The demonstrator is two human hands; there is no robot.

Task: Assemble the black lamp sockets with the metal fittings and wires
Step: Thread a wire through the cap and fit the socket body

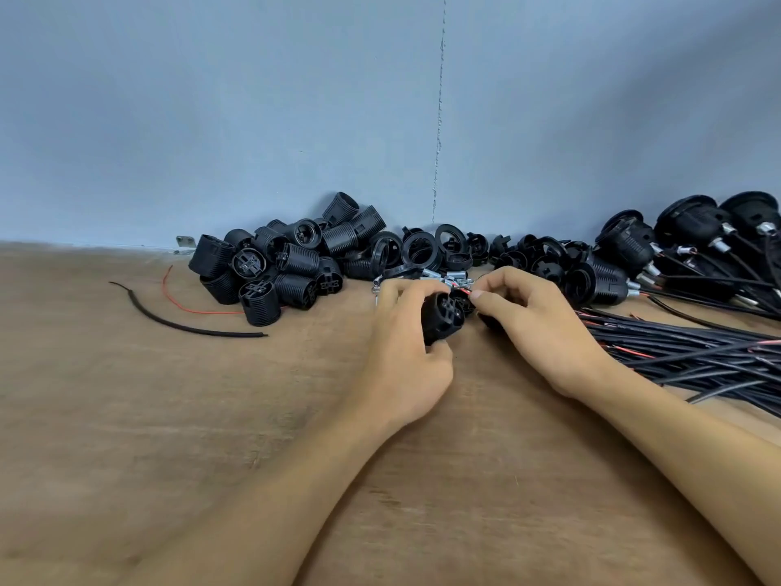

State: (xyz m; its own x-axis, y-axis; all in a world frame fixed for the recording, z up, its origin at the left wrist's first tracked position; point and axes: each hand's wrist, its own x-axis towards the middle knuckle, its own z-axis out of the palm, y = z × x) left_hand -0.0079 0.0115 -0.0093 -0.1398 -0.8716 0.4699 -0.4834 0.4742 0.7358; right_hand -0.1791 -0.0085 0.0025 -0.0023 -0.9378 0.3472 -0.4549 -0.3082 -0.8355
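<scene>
Currently wiring: left hand (405,357) grips black lamp socket (441,315), right hand (536,323) pinches red wire (465,292) at its 1 o'clock; next, probably seat the wire end.

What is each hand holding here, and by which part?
The left hand grips a black lamp socket round its body, terminal end facing the camera. The right hand pinches a thin red wire near its end, beside the socket.
</scene>
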